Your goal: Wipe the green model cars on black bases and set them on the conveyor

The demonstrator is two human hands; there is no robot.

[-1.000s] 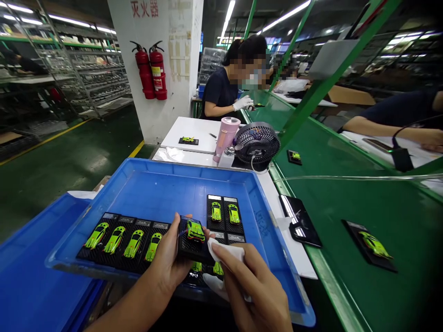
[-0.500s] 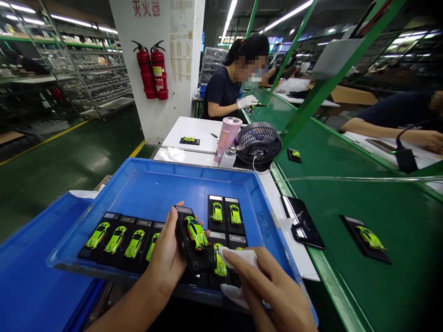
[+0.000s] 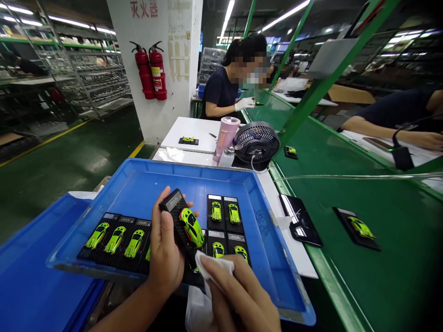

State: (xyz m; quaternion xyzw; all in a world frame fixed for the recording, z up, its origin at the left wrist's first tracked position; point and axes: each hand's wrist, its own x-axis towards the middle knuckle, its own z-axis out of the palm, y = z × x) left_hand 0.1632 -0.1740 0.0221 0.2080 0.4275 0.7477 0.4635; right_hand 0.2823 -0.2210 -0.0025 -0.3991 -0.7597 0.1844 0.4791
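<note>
My left hand (image 3: 165, 244) grips a black carbon-patterned display base (image 3: 176, 213) carrying a lime-green model sports car (image 3: 191, 227), tilted up above the blue tray. My right hand (image 3: 235, 290) is shut on a white cloth (image 3: 211, 269), which sits just below the held car without visibly touching it. Several more green cars on black bases lie in the tray, in a left row (image 3: 115, 240) and a right group (image 3: 224, 221). The held base partly hides the cars at the bottom of the tray.
The blue tray's rim (image 3: 148, 167) overlaps a second blue tray (image 3: 34, 272) at lower left. On the right, a green conveyor belt (image 3: 380, 240) carries a boxed car (image 3: 356, 222). A fan (image 3: 256, 142) and pink bottle (image 3: 226, 138) stand beyond. A gloved co-worker (image 3: 219, 87) sits ahead.
My left hand has lifted the base higher and tilted it. My right hand and cloth have dropped toward the tray's near edge. The car on the belt has moved farther along.
</note>
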